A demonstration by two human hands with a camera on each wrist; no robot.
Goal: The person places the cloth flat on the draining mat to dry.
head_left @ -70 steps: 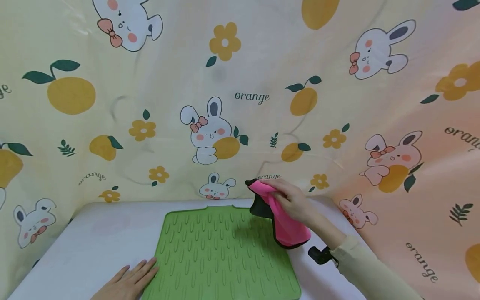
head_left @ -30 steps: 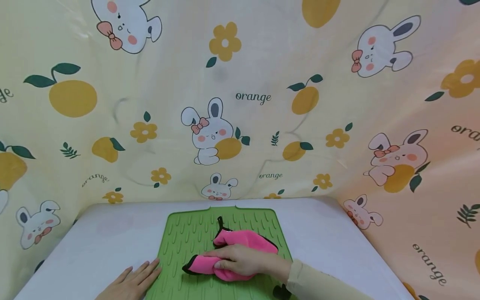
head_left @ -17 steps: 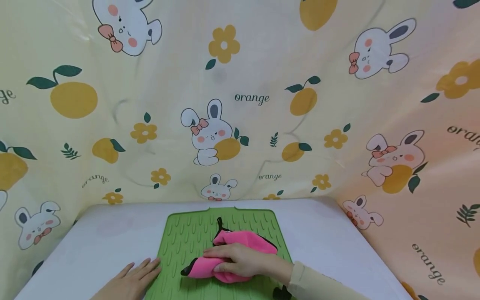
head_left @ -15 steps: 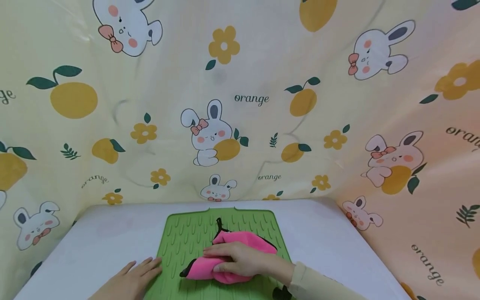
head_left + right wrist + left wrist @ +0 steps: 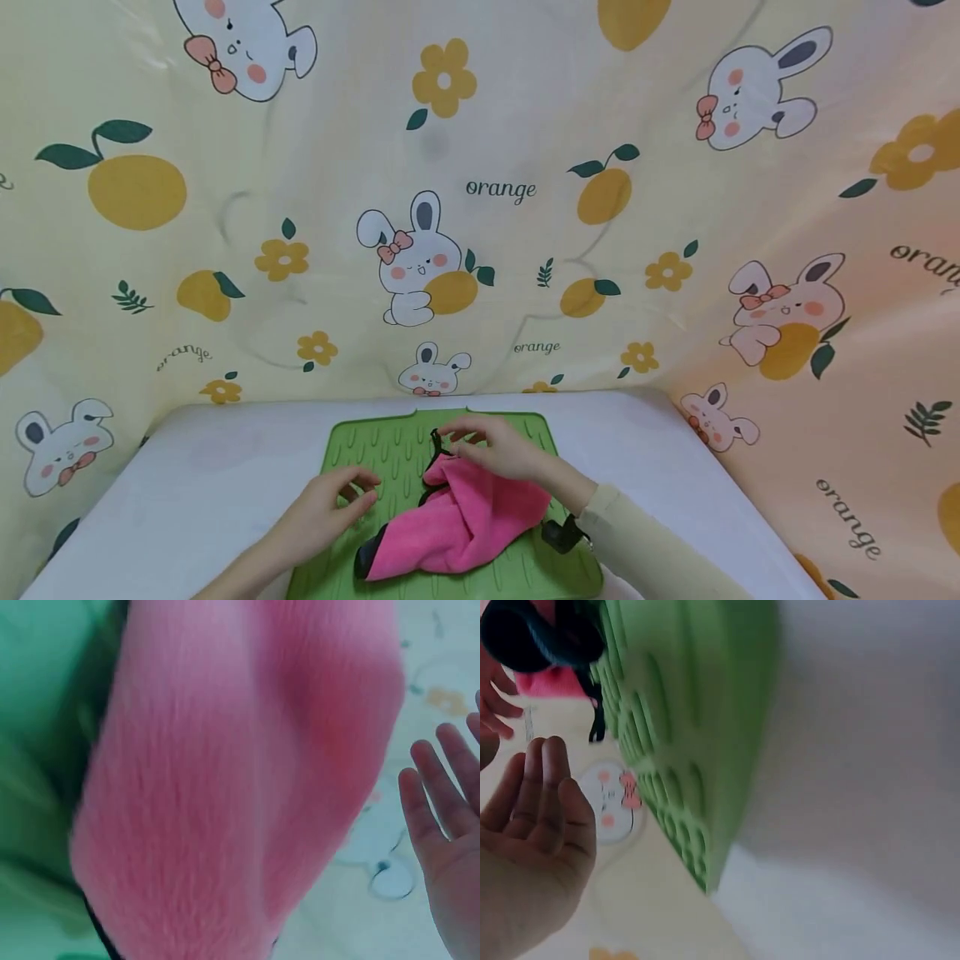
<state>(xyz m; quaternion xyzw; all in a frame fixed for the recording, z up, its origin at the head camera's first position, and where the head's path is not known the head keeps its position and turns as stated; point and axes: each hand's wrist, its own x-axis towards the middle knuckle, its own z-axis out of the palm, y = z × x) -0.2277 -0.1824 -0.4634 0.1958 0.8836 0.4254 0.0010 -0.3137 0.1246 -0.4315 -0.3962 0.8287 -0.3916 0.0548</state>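
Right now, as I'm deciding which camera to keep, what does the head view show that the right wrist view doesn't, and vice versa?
Only the head view: the left hand, the cloth's black loop and the white table.
Only the right wrist view: the palm side of the right hand, and the pink cloth close enough to show its fuzzy pile.
Both: the cloth, right hand, green mat and patterned backdrop.

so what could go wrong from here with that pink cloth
The pink cloth lies bunched, so tugging one edge could deepen the folds. The black device below the right wrist appears close to the cloth and might snag it. Neither the left hand nor the right hand appears to press the green mat, so it might slide.
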